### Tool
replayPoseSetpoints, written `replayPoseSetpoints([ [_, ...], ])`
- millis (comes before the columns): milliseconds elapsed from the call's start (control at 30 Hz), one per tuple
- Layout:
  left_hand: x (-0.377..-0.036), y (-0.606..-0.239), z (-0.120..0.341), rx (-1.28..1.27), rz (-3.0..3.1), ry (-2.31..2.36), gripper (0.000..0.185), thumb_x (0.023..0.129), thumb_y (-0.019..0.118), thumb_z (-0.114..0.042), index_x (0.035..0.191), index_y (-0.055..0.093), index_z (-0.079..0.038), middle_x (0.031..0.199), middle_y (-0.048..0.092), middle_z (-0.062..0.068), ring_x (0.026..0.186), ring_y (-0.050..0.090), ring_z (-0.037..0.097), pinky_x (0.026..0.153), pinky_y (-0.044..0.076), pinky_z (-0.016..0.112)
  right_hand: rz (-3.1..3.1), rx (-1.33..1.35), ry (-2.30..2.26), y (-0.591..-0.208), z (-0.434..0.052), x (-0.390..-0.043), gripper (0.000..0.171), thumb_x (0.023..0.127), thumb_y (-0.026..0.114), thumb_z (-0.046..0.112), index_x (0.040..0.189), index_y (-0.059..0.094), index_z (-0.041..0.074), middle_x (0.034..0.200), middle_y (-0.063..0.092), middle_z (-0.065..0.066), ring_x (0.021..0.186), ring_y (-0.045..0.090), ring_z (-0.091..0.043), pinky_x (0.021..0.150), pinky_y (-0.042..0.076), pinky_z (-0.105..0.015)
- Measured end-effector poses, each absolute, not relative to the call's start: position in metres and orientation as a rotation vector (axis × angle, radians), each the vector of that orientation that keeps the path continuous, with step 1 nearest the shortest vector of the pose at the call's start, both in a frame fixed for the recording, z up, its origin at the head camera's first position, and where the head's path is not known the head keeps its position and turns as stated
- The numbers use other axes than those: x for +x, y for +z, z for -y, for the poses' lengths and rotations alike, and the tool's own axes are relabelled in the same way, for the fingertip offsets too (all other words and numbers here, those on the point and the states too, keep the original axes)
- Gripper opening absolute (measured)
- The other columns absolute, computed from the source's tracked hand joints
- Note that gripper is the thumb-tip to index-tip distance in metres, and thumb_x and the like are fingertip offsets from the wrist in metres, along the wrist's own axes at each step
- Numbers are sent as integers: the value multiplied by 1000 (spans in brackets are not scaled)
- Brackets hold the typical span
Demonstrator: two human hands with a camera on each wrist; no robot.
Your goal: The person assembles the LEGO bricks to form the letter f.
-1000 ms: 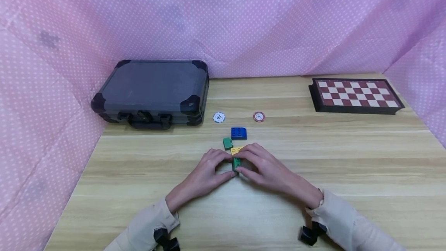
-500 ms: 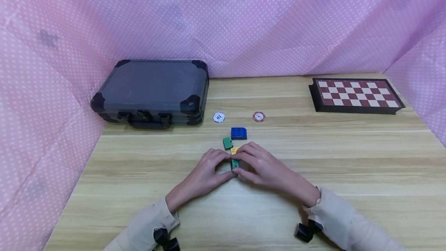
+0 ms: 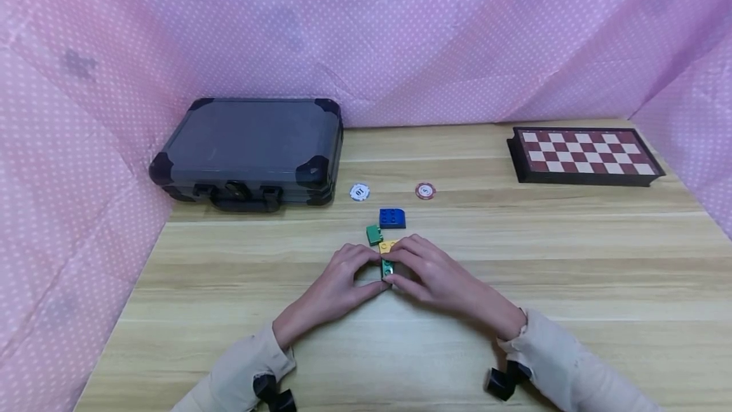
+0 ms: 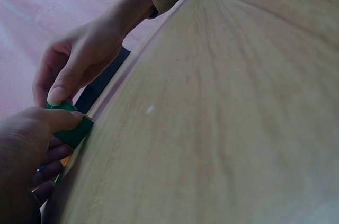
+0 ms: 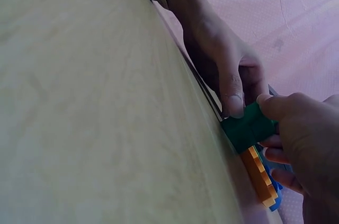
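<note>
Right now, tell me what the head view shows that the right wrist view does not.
Only the head view shows the grey case, checkerboard, two chips and a second green brick. Only the right wrist view shows the yellow brick side-on, studs visible. Both show the left hand and right hand pinching the green brick.

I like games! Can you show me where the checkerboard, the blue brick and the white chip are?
checkerboard (image 3: 584, 152), head view, on the middle of its squared top.
blue brick (image 3: 391, 218), head view, on its studded top.
white chip (image 3: 359, 192), head view, on its face at the centre.
</note>
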State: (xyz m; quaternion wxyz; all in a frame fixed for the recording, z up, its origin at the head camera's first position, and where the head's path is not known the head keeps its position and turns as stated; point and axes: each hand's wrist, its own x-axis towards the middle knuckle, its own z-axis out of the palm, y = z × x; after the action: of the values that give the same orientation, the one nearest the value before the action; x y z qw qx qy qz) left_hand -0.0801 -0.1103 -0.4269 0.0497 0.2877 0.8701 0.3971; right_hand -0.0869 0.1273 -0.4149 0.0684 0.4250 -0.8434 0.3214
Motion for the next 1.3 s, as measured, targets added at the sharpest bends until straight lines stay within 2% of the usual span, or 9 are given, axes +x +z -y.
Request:
replayPoseSetpoints([
  [467,-80,-426,111,868,-2650,1202,35,94,80,-26,124,69,-15,122,67,-6,115,54,15,99,46,43,2560,1301,880,-412,-129,-88,38,98,74,30,127,70,6,119,67,-2,110,59,-16,91,53,-36],
  [900,-79,-424,110,862,-2650,1193,35,94,80,-27,124,69,-16,121,66,-5,115,53,14,98,47,42,2569,1265,933,-410,-134,-88,42,96,76,34,127,69,7,124,66,-2,115,58,-17,96,52,-38],
  [1300,-78,-423,111,850,-2652,1183,37,93,81,-27,126,69,-14,122,67,-4,116,54,15,98,48,42,2586,1185,961,-409,-151,-94,42,91,80,30,125,70,8,123,65,-1,114,56,-15,95,52,-38],
])
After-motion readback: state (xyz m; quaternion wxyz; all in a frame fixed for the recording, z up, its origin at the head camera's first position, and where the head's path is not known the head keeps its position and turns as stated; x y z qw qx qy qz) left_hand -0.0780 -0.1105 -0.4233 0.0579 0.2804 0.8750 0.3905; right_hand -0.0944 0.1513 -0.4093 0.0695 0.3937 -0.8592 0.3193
